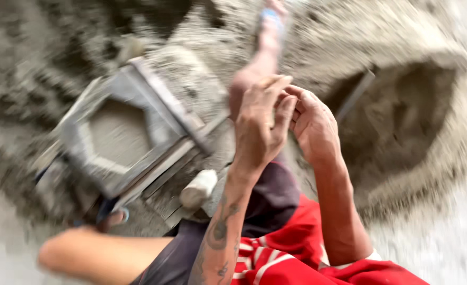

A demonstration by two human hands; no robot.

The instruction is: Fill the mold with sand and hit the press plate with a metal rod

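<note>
Both hands meet at centre frame: the left hand (pixel 257 126), dusty and bare, curls its fingers (pixel 285 108) against the right hand (pixel 313 124) at its 3 o'clock, fingertips touching, holding nothing discernible through the blur.

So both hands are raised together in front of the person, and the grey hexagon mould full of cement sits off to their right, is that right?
Not quite. In the head view the left hand and right hand are raised together, fingers touching, but the grey hexagon mould full of cement sits to their left, not their right.

Grey hexagonal mould (pixel 118 136), grey-brown sand heap (pixel 402 121), red white-striped shirt (pixel 291 248)
</note>
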